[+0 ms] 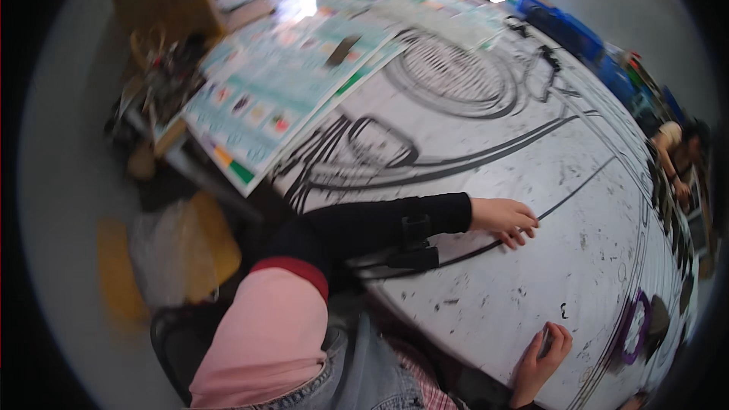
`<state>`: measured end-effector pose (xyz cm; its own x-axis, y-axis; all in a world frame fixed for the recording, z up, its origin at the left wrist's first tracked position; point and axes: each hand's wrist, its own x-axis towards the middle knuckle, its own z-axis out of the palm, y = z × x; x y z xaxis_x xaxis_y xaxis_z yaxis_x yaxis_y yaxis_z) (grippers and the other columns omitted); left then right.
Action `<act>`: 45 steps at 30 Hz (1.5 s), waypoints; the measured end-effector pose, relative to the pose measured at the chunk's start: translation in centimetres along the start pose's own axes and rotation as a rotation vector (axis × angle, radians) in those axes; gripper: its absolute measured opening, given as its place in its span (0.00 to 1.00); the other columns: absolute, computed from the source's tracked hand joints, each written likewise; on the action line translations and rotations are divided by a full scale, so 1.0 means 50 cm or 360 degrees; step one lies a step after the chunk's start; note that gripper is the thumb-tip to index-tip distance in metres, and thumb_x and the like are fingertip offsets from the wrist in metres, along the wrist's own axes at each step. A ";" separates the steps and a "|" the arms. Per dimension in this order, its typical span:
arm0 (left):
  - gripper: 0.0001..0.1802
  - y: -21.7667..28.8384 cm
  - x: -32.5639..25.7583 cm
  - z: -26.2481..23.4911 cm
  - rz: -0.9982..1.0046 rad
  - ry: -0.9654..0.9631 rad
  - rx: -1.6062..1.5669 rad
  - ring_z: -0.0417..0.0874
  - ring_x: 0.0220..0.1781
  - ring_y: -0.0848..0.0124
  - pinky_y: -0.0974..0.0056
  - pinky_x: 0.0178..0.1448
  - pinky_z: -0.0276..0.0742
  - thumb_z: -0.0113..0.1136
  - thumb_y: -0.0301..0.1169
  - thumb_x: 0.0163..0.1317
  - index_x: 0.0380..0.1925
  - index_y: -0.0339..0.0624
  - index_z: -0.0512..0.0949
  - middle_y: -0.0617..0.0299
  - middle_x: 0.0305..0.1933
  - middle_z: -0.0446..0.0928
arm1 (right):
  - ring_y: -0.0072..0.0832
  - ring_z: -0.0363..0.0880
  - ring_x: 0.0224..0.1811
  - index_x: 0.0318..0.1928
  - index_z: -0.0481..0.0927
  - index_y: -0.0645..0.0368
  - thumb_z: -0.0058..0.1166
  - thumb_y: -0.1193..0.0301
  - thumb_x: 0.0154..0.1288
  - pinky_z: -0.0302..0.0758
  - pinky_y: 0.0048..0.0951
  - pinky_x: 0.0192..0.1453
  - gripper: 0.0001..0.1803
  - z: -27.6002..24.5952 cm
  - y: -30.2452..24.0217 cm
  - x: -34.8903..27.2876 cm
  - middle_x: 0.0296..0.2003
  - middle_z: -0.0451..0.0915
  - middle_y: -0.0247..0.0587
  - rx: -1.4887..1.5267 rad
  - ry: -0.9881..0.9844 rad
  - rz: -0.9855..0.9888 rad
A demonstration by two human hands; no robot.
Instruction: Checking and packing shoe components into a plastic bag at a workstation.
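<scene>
A long, thin black strip (575, 194) runs slantwise over the white tabletop (486, 319). My left hand (505, 220), at the end of a black sleeve, reaches across to it, with bent fingers around the strip. Closer to the table's near edge, my right hand (543, 361) is curled, thumb towards fingers. A small greyish patch shows between them, too blurred to name. A tiny black scrap (563, 310) lies just beyond the right hand.
Coiled black strips (456, 76) lie farther back, beside printed sheets (281, 91). A purple-rimmed basket (636, 326) is at the right. Blue crates (566, 26) line the far right edge. Another person (676, 152) works at the right. Plastic-wrapped material (175, 250) stands left.
</scene>
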<state>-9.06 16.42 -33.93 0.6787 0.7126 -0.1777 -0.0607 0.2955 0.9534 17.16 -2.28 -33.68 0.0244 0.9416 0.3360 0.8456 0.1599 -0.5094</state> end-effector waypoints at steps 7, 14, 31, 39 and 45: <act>0.17 -0.091 -0.204 0.218 0.0621 -0.0250 0.0240 0.77 0.49 0.73 0.67 0.54 0.72 0.48 0.35 0.68 0.52 0.37 0.72 0.58 0.50 0.76 | 0.41 0.67 0.53 0.49 0.73 0.66 0.47 0.75 0.65 0.63 0.36 0.59 0.13 -0.003 0.026 0.002 0.48 0.70 0.49 -0.0114 -0.0027 -0.0270; 0.17 -0.143 -0.247 0.328 0.0638 -0.0024 0.0155 0.76 0.52 0.68 0.64 0.58 0.70 0.48 0.33 0.68 0.51 0.35 0.72 0.56 0.50 0.76 | 0.41 0.67 0.54 0.49 0.73 0.64 0.47 0.75 0.64 0.64 0.37 0.58 0.14 -0.009 0.032 -0.011 0.49 0.69 0.47 -0.0199 -0.0088 -0.0425; 0.15 -0.161 -0.237 0.323 0.0770 -0.0053 -0.0009 0.77 0.49 0.70 0.66 0.55 0.71 0.47 0.30 0.66 0.48 0.32 0.73 0.56 0.46 0.77 | 0.43 0.66 0.54 0.48 0.73 0.65 0.48 0.76 0.63 0.63 0.39 0.58 0.13 -0.006 0.035 -0.015 0.49 0.70 0.48 -0.0115 -0.0005 -0.0375; 0.15 -0.157 -0.246 0.314 0.0722 -0.0199 -0.0027 0.74 0.49 0.71 0.65 0.56 0.70 0.44 0.31 0.69 0.49 0.32 0.72 0.58 0.46 0.76 | 0.39 0.67 0.52 0.46 0.73 0.64 0.46 0.77 0.64 0.66 0.33 0.55 0.10 -0.011 0.021 -0.024 0.48 0.70 0.46 -0.0102 0.0012 -0.0351; 0.17 -0.085 -0.217 0.288 0.0507 -0.0446 0.0372 0.75 0.55 0.68 0.66 0.59 0.69 0.46 0.34 0.70 0.53 0.35 0.71 0.56 0.51 0.75 | 0.45 0.68 0.51 0.44 0.75 0.64 0.51 0.79 0.56 0.65 0.38 0.57 0.12 -0.023 0.018 -0.017 0.45 0.71 0.49 -0.0089 0.0106 -0.0325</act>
<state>-5.63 -1.71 -32.56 0.8260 0.5362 0.1740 -0.1533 -0.0835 0.9846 18.50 -3.30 -33.51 -0.1166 0.8694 0.4801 0.8649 0.3265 -0.3813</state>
